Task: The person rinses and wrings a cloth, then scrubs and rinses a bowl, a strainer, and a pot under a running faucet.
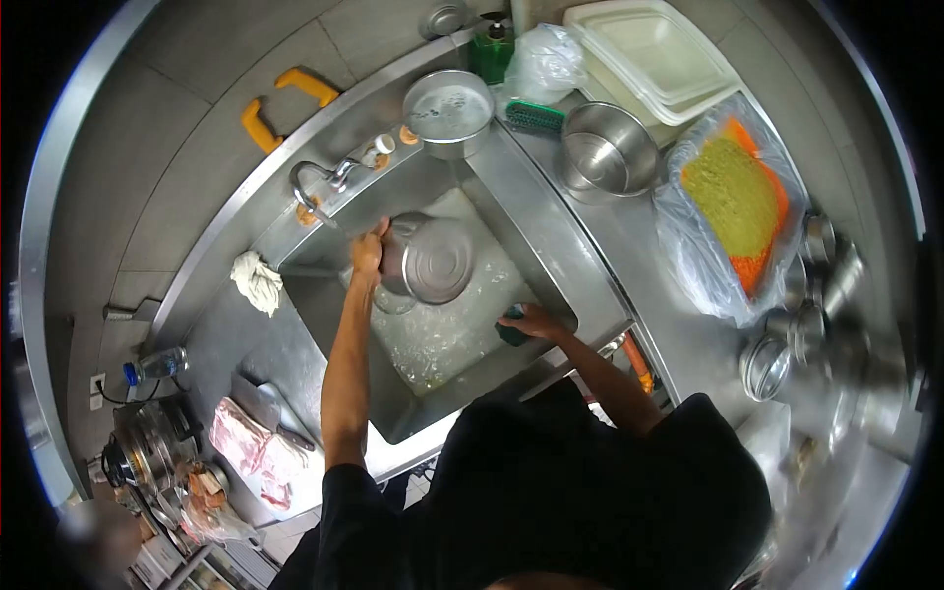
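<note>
My left hand point(368, 258) grips the edge of a grey jug point(440, 260) over the sink, fingers closed around it. The jug lies tilted, with its round ringed base turned toward me. A dark green scouring pad point(510, 332) sits in my right hand point(536, 322), near the right wall of the sink point(546, 280). In the basin, below the jug, is a pale tub point(457, 339) of clear, bubbly water. A curved tap point(307, 187) stands behind my left hand, at the back rim.
A pot of sudsy liquid point(448, 110) rests at the back corner. On the right counter are a steel pot point(610, 147), a green brush point(534, 117) and a bagged tray of chopped food point(733, 202). Raw meat point(246, 438), a knife point(295, 438) and a white cloth point(258, 283) lie left.
</note>
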Available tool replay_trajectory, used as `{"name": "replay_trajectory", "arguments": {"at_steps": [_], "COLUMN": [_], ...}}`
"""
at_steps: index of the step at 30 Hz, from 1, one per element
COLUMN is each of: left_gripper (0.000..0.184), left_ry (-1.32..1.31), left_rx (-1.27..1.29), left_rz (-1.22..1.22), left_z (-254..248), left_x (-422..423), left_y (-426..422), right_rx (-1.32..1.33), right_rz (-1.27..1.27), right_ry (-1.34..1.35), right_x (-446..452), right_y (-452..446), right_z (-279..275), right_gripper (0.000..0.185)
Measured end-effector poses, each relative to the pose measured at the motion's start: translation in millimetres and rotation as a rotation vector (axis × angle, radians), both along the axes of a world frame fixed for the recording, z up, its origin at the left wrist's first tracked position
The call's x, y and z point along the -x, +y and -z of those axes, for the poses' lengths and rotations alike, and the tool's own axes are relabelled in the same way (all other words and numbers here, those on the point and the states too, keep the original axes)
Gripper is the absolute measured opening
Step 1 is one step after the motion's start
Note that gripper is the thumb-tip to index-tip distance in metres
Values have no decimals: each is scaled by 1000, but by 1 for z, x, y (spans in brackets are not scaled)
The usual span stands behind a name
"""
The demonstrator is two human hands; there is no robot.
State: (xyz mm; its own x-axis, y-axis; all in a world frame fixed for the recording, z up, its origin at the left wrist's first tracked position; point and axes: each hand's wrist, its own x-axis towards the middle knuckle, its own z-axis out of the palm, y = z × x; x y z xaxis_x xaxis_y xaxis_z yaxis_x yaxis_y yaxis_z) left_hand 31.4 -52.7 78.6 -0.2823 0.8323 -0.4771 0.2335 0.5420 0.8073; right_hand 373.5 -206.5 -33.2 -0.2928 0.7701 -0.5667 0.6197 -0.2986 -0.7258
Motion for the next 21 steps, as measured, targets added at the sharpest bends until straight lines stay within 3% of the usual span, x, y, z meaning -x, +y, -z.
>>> {"name": "replay_trajectory", "arguments": {"at_steps": [2, 4, 6, 8, 11, 13, 14, 16, 18, 19, 20, 21], "left_gripper": [43, 45, 44, 36, 27, 25, 21, 11, 7, 9, 11, 11], "left_ry": [-716, -790, -937, -683, -263, -14, 94, 389, 594, 641, 666, 538], "left_rx": [37, -74, -276, -430, -762, -1007, -1149, -1228, -1314, -1179, -1358, -1362], "left_rz": [-162, -154, -163, -68, 399, 648, 755, 868, 911, 1031, 862, 731], "left_z": [-8, -83, -115, -171, -202, -182, -164, -137, -94, -89, -72, -74], "left_x": [-34, -86, -131, -177, -245, -282, -296, -312, -317, -307, -299, -283], "left_y": [19, 30, 67, 73, 68, 73, 77, 74, 81, 80, 80, 73], "right_rx": [135, 271, 292, 263, 294, 558, 566, 512, 482, 446, 481, 475], "right_rz": [46, 94, 148, 167, 263, 365, 343, 512, 489, 481, 410, 478], "right_ry": [51, 102, 193, 223, 360, 653, 643, 720, 751, 809, 784, 827], "right_x": [0, 4, 7, 10, 6, 1, 3, 6, 4, 9, 13, 14], "right_y": [3, 1, 7, 6, 11, 18, 20, 20, 22, 26, 31, 35], "right_z": [-17, -48, -74, -54, -62, -64, -64, -62, -52, -49, -54, -69], "right_gripper": [55, 54, 54, 52, 49, 44, 44, 39, 41, 42, 42, 42]}}
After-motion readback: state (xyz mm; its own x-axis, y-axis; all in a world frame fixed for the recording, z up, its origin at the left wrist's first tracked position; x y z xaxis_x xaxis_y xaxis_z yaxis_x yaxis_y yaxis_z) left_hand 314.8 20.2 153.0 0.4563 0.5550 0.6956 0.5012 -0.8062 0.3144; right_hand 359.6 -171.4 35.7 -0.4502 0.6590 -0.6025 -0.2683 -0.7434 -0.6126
